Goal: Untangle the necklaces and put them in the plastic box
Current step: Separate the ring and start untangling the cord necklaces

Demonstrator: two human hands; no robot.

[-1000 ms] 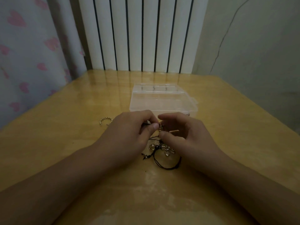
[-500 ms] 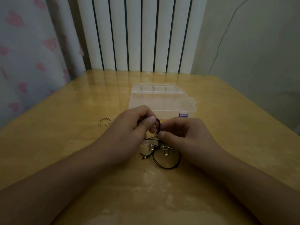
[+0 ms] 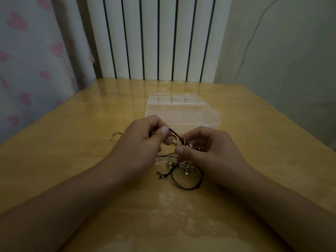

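A tangle of black-cord necklaces [image 3: 183, 176] with small silver charms lies on the wooden table [image 3: 72, 160] between my wrists. My left hand [image 3: 143, 140] pinches a black cord between thumb and forefinger and lifts it above the table. My right hand [image 3: 203, 146] pinches the knotted part with silver pendants close to the left thumb. The clear plastic box [image 3: 181, 111] sits closed just beyond both hands.
A gold open bangle [image 3: 115, 135] lies on the table left of my left hand. A white ribbed radiator [image 3: 156, 39] stands behind the table, a curtain with pink hearts [image 3: 36, 60] to the left, and a grey wall to the right.
My hands have drawn slightly apart, and a length of black cord now stretches between them. The loops on the table have stayed in place.
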